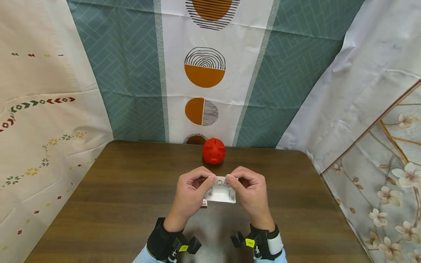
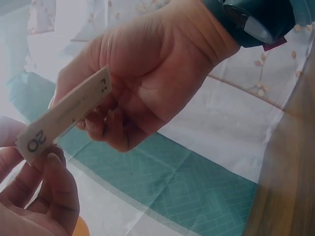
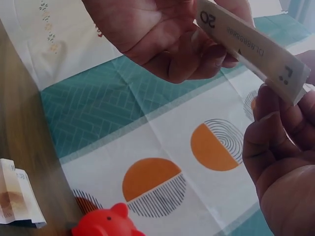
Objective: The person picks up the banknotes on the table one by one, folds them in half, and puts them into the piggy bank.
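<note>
Left hand (image 1: 187, 193) and right hand (image 1: 252, 193), fingers curled, pinch opposite ends of a pale folded paper banknote (image 1: 221, 195), likely to hold it flat; it's over the brown wooden tabletop (image 1: 131, 182), before the rounded red piggy bank (image 1: 213, 151) near the far edge.

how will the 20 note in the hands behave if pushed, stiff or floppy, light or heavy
The note looks like paper, so it's probably very light. Its folded, layered edge suggests some stiffness along the strip, though it would likely bend if pushed.
</note>
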Demonstrator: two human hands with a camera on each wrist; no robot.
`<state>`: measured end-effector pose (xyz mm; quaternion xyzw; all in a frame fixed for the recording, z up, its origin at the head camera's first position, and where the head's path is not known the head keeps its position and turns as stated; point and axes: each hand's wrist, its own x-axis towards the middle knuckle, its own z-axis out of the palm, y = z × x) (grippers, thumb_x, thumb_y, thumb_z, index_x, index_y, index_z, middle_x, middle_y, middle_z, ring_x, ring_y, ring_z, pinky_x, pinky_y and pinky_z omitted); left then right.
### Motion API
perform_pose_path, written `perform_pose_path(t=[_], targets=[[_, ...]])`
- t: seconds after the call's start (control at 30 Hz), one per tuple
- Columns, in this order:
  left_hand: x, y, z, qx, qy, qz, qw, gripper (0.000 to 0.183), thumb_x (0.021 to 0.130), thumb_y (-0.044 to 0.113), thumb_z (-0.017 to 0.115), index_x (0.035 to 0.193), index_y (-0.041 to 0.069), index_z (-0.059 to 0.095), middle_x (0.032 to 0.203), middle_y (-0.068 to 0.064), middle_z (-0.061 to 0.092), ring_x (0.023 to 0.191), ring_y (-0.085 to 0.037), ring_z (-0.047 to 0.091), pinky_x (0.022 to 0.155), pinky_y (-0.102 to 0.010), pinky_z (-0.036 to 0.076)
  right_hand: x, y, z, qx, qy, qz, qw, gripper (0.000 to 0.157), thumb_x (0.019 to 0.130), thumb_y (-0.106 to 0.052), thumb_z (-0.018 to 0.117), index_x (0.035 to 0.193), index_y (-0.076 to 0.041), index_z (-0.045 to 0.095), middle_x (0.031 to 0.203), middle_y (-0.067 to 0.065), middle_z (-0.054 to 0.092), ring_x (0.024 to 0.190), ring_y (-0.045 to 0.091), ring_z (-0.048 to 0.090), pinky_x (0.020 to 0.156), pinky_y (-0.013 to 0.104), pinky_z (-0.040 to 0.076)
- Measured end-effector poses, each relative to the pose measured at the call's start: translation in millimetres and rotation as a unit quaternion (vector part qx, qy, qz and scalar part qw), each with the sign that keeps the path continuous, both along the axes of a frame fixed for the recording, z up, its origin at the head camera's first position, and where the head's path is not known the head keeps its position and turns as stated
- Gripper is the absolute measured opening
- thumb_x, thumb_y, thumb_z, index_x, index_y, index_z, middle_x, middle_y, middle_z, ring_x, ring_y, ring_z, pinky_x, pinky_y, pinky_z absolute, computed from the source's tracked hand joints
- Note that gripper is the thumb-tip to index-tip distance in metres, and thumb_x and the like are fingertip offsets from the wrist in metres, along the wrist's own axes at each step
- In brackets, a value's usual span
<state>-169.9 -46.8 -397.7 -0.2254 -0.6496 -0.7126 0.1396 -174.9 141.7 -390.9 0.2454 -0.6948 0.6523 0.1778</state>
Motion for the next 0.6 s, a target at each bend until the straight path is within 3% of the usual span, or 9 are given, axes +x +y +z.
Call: perform_pose_path(t=[0.27,0.47,0.6], targets=[[2.2,0.0,0.1,-0.007,-0.031,0.018,0.9993,0.010,0.097,0.003,0.066,0.103,0.000,0.073,0.094,-0.017,0.071,0.078,-0.016,0.060,0.070,-0.023,0.056,-3.2,1.1,-3.0,-0.015,0.021,0.008,1.000,0.012,0.092,0.009,0.065,0.091,0.002,0.075,0.079,0.001,0.068,0.069,0.016,0.055,0.052,0.027,0.042],[-0.1,0.6,-0.4,0.016,-0.021,0.036,0.9990,0.007,0.096,0.001,0.067,0.101,0.001,0.072,0.094,-0.015,0.070,0.082,-0.017,0.062,0.077,-0.024,0.057,-3.2,2.7,-2.9,-0.016,0.008,0.008,1.000,0.009,0.094,0.007,0.065,0.092,0.004,0.074,0.080,0.000,0.068,0.069,0.016,0.056,0.053,0.026,0.045],[-0.6,0.5,-0.6,0.027,-0.021,0.025,0.9991,0.006,0.096,0.001,0.068,0.100,0.001,0.072,0.093,-0.012,0.070,0.083,-0.018,0.062,0.076,-0.024,0.055,-2.8,3.7,-3.1,-0.022,0.003,0.005,1.000,0.011,0.094,0.006,0.066,0.092,0.002,0.076,0.080,0.000,0.069,0.070,0.017,0.057,0.056,0.024,0.047]])
